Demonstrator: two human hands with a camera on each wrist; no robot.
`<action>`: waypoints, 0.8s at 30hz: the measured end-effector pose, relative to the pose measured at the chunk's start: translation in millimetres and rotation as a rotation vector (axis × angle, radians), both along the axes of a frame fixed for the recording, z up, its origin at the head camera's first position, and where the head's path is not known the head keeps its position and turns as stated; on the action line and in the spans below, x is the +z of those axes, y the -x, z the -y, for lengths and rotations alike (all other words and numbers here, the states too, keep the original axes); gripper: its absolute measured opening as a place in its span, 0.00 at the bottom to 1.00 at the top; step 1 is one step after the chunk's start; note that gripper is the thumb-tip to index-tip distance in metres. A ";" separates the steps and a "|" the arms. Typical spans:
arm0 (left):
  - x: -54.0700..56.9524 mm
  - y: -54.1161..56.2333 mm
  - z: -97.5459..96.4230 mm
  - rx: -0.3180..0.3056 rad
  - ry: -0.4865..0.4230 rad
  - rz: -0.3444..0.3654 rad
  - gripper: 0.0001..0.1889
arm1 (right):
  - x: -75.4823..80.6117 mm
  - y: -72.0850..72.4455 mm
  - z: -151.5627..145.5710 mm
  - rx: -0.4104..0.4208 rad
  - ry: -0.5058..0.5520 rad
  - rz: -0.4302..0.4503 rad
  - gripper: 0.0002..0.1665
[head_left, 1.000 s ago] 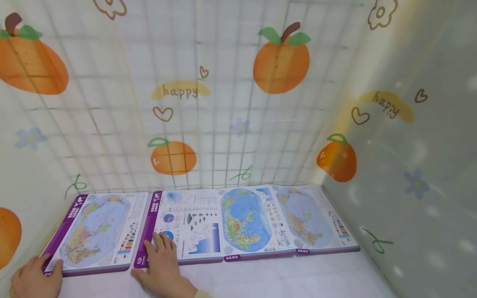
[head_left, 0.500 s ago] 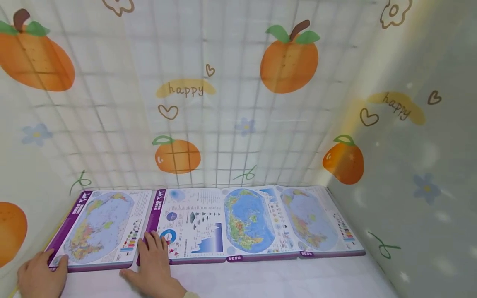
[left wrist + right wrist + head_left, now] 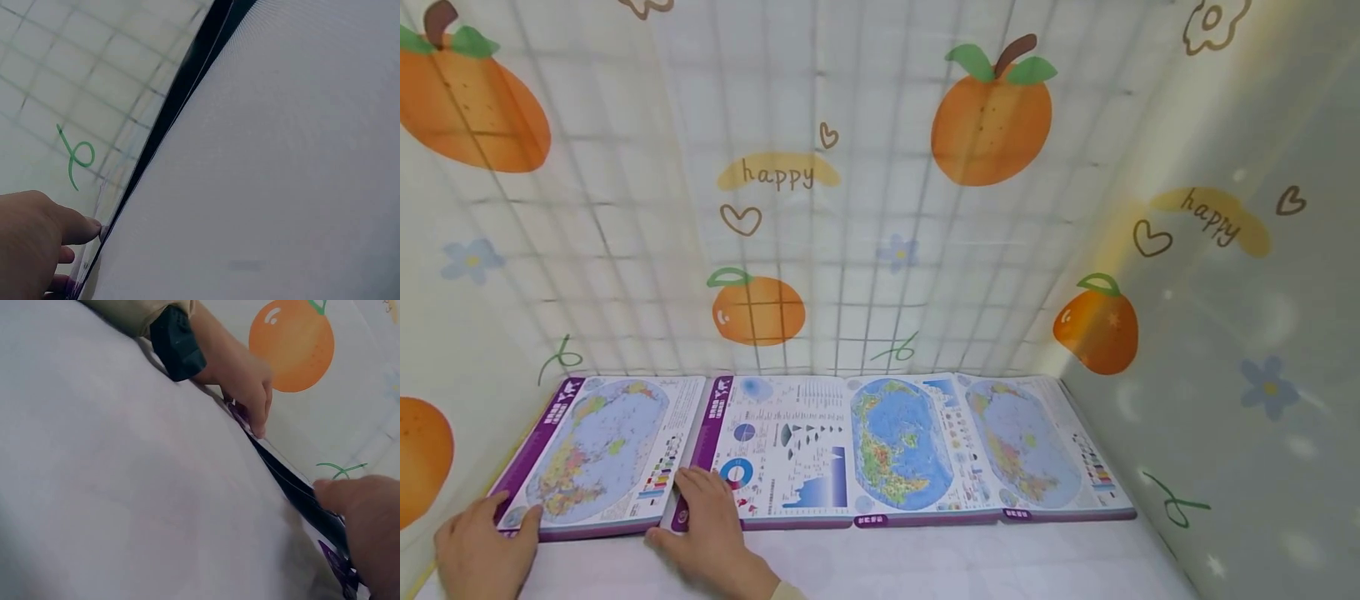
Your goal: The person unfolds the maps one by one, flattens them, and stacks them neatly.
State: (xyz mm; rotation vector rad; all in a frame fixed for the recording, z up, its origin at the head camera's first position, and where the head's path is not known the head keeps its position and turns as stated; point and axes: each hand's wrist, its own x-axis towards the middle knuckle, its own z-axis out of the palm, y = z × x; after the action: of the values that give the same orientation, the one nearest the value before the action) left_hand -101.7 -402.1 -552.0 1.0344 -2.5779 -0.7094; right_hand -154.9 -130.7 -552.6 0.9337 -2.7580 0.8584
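Along the back of the white surface lie several stacks of printed world maps. The leftmost map stack [image 3: 602,450] has a purple strip down its left side. My left hand [image 3: 486,546] grips that stack's front left corner, its thumb on the near edge; the right wrist view shows the same left hand [image 3: 244,387] pinching the corner. My right hand [image 3: 707,529] holds the front right corner, fingers in the gap beside the second map stack [image 3: 775,492]. In the left wrist view, the left thumb [image 3: 81,229] presses the stack's dark edge. The right fingertips are partly hidden.
Two more map stacks, a blue relief one [image 3: 902,450] and a paler one [image 3: 1037,450], continue the row to the right. A wire grid behind orange-printed white cloth [image 3: 850,250] stands close behind. A cloth side wall [image 3: 1262,450] borders the right.
My right hand has shifted left, off the second stack's purple strip, to the leftmost stack's front right corner. The left hand stays at its corner. The head view has shifted slightly.
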 end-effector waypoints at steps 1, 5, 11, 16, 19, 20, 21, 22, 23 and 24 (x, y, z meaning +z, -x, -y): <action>-0.2 0.2 -0.1 0.006 -0.004 0.002 0.31 | 0.2 -0.5 -1.2 0.010 0.005 -0.006 0.45; -0.6 -0.2 0.1 0.010 0.013 -0.005 0.31 | -0.5 -1.9 -3.4 0.040 0.014 -0.043 0.45; 1.3 -2.2 0.5 0.018 0.048 -0.061 0.30 | -3.8 -1.6 -3.9 0.067 0.095 -0.086 0.41; 3.6 -4.5 -1.2 0.021 0.052 -0.048 0.29 | -4.6 -3.2 -3.9 0.053 0.130 -0.108 0.39; 4.4 -4.3 -3.3 0.029 0.033 -0.024 0.30 | -3.9 -5.3 -5.0 0.034 0.115 -0.097 0.40; 4.4 -3.8 -3.8 0.031 0.031 -0.022 0.30 | -3.3 -5.6 -5.8 0.031 0.114 -0.096 0.40; 4.5 -3.4 -4.2 0.032 0.028 -0.025 0.30 | -2.9 -5.8 -6.3 0.028 0.111 -0.098 0.40; 4.1 -2.7 -4.1 0.031 0.030 -0.038 0.30 | -2.4 -5.9 -6.9 0.029 0.110 -0.099 0.41; 3.8 -2.5 -4.1 0.027 0.031 -0.049 0.29 | -1.5 -6.0 -7.8 0.030 0.109 -0.099 0.41; 3.3 -2.5 -4.1 0.022 0.037 -0.073 0.29 | -0.8 -6.3 -9.0 0.030 0.102 -0.099 0.41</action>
State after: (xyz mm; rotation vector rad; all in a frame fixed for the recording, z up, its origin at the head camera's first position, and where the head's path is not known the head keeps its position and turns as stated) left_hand -99.3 -398.0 -548.6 1.0056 -2.5041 -0.6789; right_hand -148.7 -121.7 -553.3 0.9735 -2.5972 0.9222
